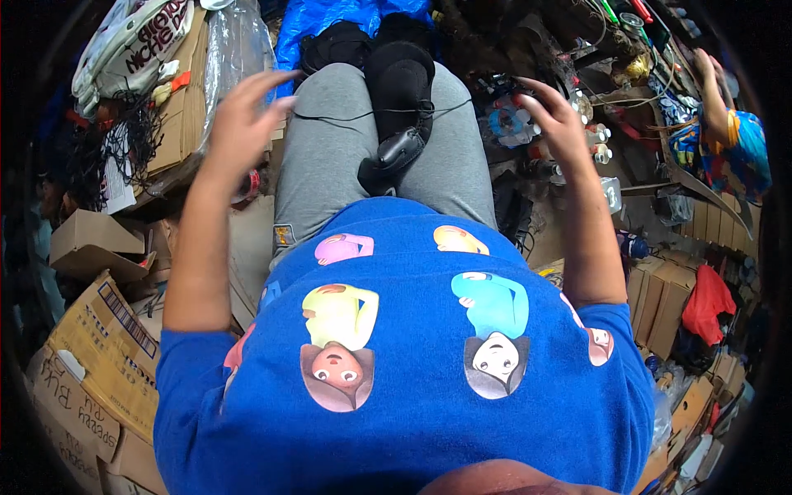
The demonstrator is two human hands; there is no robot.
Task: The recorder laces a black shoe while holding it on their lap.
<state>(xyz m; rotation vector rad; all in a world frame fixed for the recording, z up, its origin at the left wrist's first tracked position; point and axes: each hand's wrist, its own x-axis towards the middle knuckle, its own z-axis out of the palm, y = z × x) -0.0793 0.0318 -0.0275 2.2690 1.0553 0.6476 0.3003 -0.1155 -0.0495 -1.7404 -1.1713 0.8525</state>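
Across my lap lies a black shoe-like thing (402, 78), its shiny rounded end (400, 149) toward me. From it a thin black cord (450, 107) runs out over both grey-clad thighs. My left hand (247, 115) is raised beside the left thigh, slightly blurred, thumb and forefinger apart; the cord reaches it near the thumb. My right hand (554, 124) is held up past the right thigh, and the cord's line leads in between its thumb and forefinger. The cord looks drawn out between both hands. Its ends and my inner fingers are hidden.
Cardboard boxes (103, 363) and a tangle of black cords (128, 148) crowd the left. Plastic bottles (602, 144) stand to the right, near another person's hand (708, 70) and patterned sleeve (747, 165). A red plastic bag (708, 305) hangs by brown boxes; a blue sheet (289, 33) lies ahead.
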